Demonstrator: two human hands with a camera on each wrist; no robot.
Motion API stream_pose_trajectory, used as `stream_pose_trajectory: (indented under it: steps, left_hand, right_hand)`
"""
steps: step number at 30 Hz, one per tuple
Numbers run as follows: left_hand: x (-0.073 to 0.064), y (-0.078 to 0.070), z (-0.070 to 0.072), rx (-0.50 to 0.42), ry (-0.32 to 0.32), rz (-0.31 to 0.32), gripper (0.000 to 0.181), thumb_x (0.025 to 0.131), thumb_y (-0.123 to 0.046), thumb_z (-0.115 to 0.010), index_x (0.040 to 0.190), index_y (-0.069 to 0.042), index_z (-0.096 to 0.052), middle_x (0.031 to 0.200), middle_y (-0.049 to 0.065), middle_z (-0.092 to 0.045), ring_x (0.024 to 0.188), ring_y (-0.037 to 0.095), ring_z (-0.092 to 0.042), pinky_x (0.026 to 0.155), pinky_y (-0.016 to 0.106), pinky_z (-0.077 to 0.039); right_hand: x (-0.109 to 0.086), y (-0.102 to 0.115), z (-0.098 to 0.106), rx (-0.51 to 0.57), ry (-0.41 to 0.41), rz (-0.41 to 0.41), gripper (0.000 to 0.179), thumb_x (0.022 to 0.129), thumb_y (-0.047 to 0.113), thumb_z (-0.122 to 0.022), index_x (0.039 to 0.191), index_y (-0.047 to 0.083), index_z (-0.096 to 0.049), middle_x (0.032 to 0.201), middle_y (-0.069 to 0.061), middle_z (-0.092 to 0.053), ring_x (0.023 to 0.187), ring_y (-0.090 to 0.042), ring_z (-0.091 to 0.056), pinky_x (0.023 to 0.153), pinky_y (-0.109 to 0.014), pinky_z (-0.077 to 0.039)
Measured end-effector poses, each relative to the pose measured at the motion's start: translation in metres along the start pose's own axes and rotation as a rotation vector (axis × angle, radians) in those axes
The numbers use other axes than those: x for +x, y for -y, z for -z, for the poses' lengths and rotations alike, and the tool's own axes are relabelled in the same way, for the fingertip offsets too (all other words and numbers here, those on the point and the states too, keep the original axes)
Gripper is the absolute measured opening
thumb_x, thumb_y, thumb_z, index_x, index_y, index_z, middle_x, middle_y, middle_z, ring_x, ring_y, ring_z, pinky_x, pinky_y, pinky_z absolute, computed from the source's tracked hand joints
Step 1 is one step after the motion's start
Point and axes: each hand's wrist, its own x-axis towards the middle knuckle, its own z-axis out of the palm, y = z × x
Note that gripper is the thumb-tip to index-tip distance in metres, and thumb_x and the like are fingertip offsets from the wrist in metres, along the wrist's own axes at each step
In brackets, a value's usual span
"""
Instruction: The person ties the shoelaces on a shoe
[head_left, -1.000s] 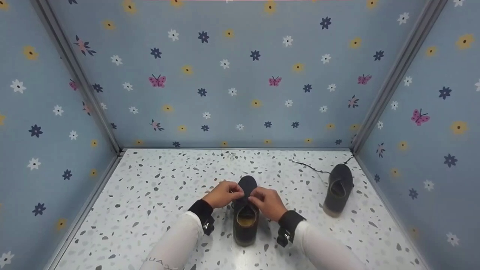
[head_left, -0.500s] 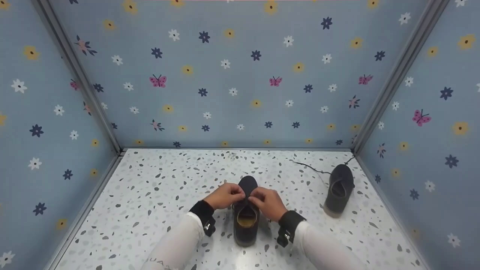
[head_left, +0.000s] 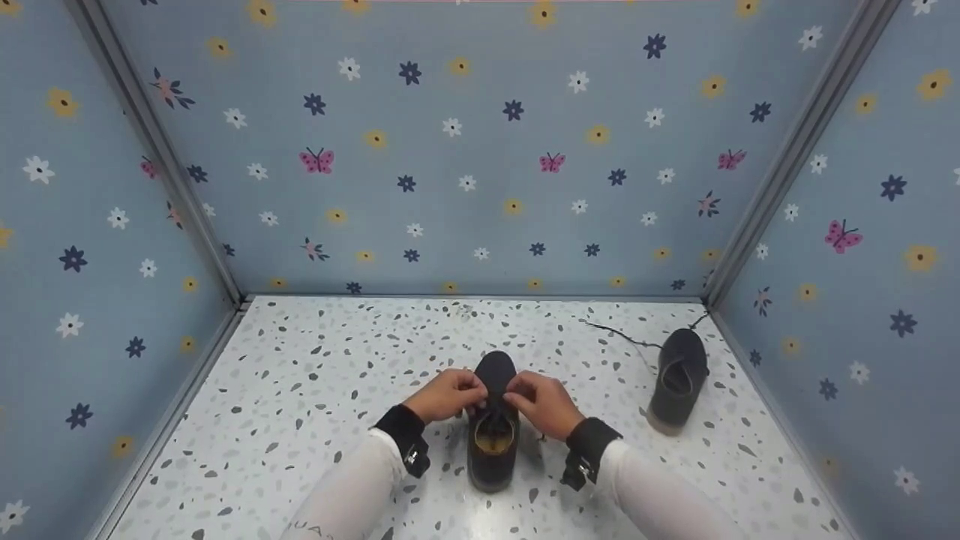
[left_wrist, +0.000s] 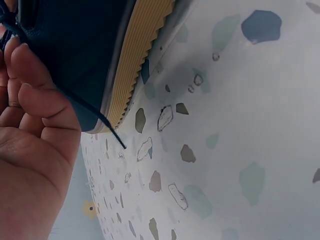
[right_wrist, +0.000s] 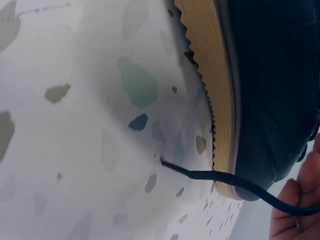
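Note:
A dark lace-up shoe (head_left: pixel 492 474) with a pale ridged sole stands on the floor, its toe away from me. At its left side my left hand (head_left: pixel 444 395) pinches the shoelace (left_wrist: pixel 14 31) between thumb and finger. A loose lace end hangs past that hand toward the floor in the left wrist view. My right hand (head_left: pixel 549 405), on the other side, holds the lace near the shoe's front. In the right wrist view a lace end (right_wrist: pixel 230 178) trails out from the fingers, most of which are cut off by the frame. Dark lace strands lie over the shoe's opening.
A second dark shoe (head_left: pixel 676 397) stands to the right, its untied lace (head_left: pixel 624 335) spread over the floor. Speckled white flooring (head_left: pixel 337 360) surrounds both shoes. Flower-patterned blue walls (head_left: pixel 480 150) enclose the back and both sides.
My right hand has shifted slightly right, and the gap between the hands has widened. Dark lace strands now show over the shoe's opening. The second shoe has not moved.

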Motion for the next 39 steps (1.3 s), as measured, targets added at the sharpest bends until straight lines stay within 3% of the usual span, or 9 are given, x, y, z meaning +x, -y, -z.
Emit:
stream_pose_trajectory:
  steps: [7, 15, 23, 31, 39]
  left_hand:
    - [-0.001, 0.003, -0.001, -0.04, 0.002, 0.01, 0.019, 0.102, -0.024, -0.064, 0.097, -0.007, -0.072, 0.086, -0.002, -0.074, 0.072, 0.014, -0.065, 0.06, 0.023, -0.047]
    - [-0.002, 0.004, -0.001, -0.089, 0.004, 0.013, 0.022, 0.102, -0.022, -0.065, 0.099, -0.002, -0.071, 0.09, 0.005, -0.077, 0.071, 0.012, -0.064, 0.06, 0.023, -0.046]
    - [-0.004, 0.001, -0.002, -0.093, -0.002, 0.02, 0.022, 0.102, -0.022, -0.065, 0.1, -0.001, -0.071, 0.092, 0.007, -0.077, 0.072, 0.012, -0.064, 0.062, 0.025, -0.046]
    - [-0.003, 0.002, -0.003, -0.088, -0.002, 0.012, 0.021, 0.103, -0.02, -0.064, 0.1, -0.001, -0.07, 0.093, 0.011, -0.077, 0.074, 0.014, -0.066, 0.062, 0.024, -0.047]
    - [-0.002, 0.005, -0.001, -0.083, 0.0, 0.011, 0.019, 0.103, -0.021, -0.063, 0.098, -0.005, -0.071, 0.087, -0.001, -0.074, 0.073, 0.012, -0.065, 0.062, 0.023, -0.048]
  right_hand:
    - [-0.01, -0.002, 0.01, -0.061, -0.005, 0.092, 0.012, 0.093, 0.014, -0.078, 0.103, 0.012, -0.07, 0.099, -0.002, -0.071, 0.091, -0.017, -0.066, 0.08, -0.03, -0.056]
    - [-0.025, -0.002, 0.013, -0.136, -0.037, 0.358, 0.031, 0.084, 0.009, -0.085, 0.111, 0.011, -0.07, 0.104, -0.003, -0.068, 0.094, -0.016, -0.063, 0.084, -0.031, -0.056]
    - [-0.03, 0.007, 0.008, -0.325, -0.042, 0.547, 0.046, 0.079, 0.015, -0.089, 0.12, 0.027, -0.074, 0.098, 0.004, -0.061, 0.09, -0.011, -0.051, 0.083, -0.033, -0.042]
    - [-0.027, 0.008, 0.002, -0.309, -0.041, 0.597, 0.039, 0.078, 0.01, -0.088, 0.112, 0.028, -0.078, 0.096, 0.002, -0.057, 0.088, -0.011, -0.049, 0.081, -0.032, -0.041]
    - [-0.025, 0.005, 0.0, -0.265, -0.085, 0.594, 0.029, 0.074, 0.007, -0.087, 0.095, 0.02, -0.072, 0.094, 0.004, -0.059, 0.09, -0.011, -0.054, 0.084, -0.033, -0.046]
